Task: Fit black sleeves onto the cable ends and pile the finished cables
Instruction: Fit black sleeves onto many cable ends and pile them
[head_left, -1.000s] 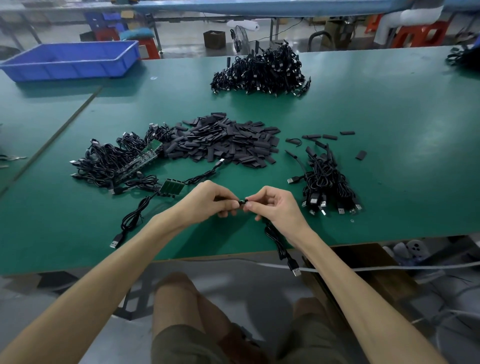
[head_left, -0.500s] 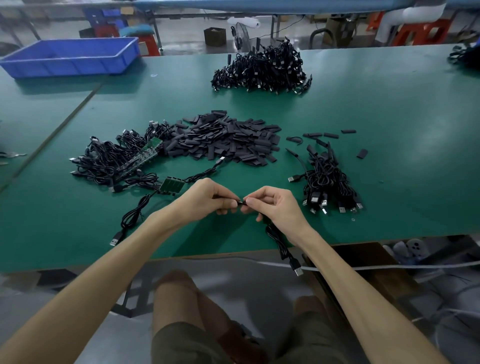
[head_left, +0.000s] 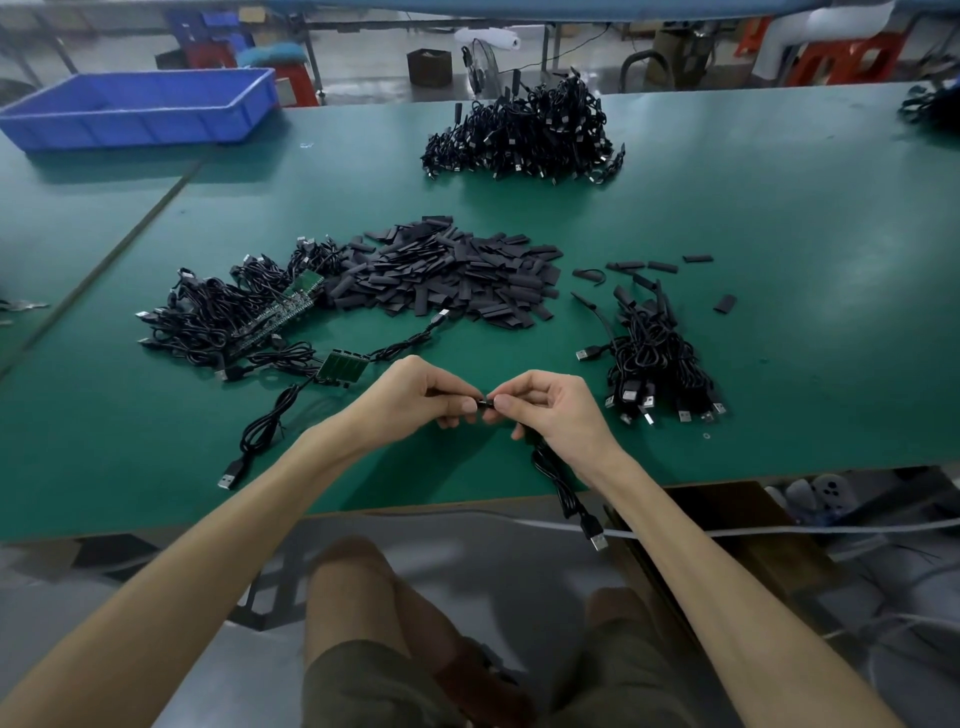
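Observation:
My left hand (head_left: 415, 400) and my right hand (head_left: 550, 410) meet fingertip to fingertip above the table's front edge, pinching a small black sleeve (head_left: 485, 402) at a cable end. The held cable (head_left: 563, 488) hangs from my right hand over the edge, its USB plug dangling. A heap of loose black sleeves (head_left: 452, 270) lies in the middle. A tangle of cables with green boards (head_left: 228, 317) lies to the left. A smaller cable pile (head_left: 660, 358) sits right of my hands.
A large cable pile (head_left: 524, 135) lies at the far middle of the green table (head_left: 779, 218). A blue bin (head_left: 140, 106) stands at the far left. One cable with a green board (head_left: 343, 366) trails just left of my hands. A few stray sleeves (head_left: 724, 303) lie right.
Both hands stay pinched together at the cable end; the fingers have shifted only slightly. The piles have not moved.

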